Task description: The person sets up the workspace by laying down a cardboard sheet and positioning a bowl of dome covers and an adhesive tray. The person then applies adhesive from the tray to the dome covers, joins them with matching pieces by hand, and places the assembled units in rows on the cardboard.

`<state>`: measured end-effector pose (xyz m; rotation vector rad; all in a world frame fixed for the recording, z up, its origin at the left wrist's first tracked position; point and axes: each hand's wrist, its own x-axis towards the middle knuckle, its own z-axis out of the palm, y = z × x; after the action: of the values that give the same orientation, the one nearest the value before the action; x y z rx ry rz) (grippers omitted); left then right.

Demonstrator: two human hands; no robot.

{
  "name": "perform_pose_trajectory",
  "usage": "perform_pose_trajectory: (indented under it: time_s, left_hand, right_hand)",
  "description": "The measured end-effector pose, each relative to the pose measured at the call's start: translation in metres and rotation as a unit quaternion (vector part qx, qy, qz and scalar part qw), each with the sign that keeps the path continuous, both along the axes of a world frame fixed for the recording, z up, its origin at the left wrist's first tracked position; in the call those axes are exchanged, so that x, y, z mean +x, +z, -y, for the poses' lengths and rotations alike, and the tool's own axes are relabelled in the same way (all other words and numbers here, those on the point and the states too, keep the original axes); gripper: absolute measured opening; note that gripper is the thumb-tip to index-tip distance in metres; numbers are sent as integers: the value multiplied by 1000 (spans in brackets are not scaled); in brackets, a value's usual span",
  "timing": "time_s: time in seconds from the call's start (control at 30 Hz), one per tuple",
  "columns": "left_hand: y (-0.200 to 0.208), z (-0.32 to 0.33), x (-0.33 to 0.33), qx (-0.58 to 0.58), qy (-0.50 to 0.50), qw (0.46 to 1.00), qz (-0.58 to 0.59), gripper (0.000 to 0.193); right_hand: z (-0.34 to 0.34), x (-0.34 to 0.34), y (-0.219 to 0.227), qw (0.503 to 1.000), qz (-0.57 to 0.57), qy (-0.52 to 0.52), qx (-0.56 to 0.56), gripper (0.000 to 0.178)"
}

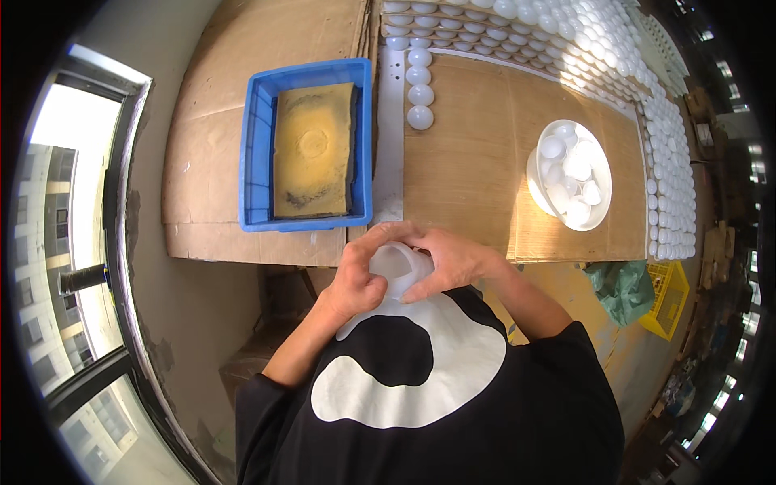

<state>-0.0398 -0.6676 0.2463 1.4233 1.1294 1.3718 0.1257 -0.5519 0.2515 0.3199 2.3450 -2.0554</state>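
Close to my body, at the table's front edge, I hold a white, translucent, hollow bulb cover (393, 265) with its round opening facing up. My left hand (361, 272) closes round its left side, the thumb bent against it. My right hand (447, 257) grips the right side, with fingers over the far rim and the thumb on the near side. The fingers of both hands meet at the far side of the cover. Just beyond my left hand stands a blue plastic bin (365, 153) with a yellow sponge pad (314, 145) in it, marked by a round dent and dark smudges.
A white bowl (537, 184) of similar white covers stands at right on the cardboard-topped table (477, 153). A short row of covers (420, 95) lies near the middle. Stacked layers of white domes (517, 32) line the back and right. A yellow crate (669, 299) and green bag (621, 289) sit below.
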Motion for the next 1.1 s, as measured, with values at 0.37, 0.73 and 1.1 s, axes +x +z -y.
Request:
perform_pose_trajectory:
  time_s: [0.37, 0.73, 1.1]
  left_hand:
    - [22, 63, -42, -101, 143, 981, -82, 43]
    - [6, 104, -95, -6, 157, 983, -96, 32]
    - [-3, 133, -82, -114, 155, 951, 242, 49]
  right_hand:
    - [73, -56, -7, 975, 37, -62, -210, 65]
    - [82, -104, 25, 993, 28, 112, -22, 61]
    - [83, -132, 15, 978, 155, 134, -46, 82]
